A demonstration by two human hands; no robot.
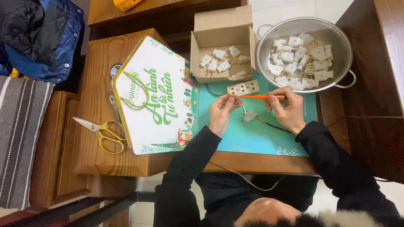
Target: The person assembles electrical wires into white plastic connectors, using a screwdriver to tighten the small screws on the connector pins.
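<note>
The right hand [290,111] has its grip clenched around an orange screwdriver [261,96], its tip reaching toward the left hand [222,112]; the left hand's grip pinches a small part at that tip, too small to identify; a grey plug half [250,115] lies on the teal mat [261,138] between the hands; a white power strip [243,88] sits just beyond; a metal colander [269,46] and cardboard box [223,25] hold white plugs; gold scissors [101,132] lie well apart on the wooden worktop [97,63].
</note>
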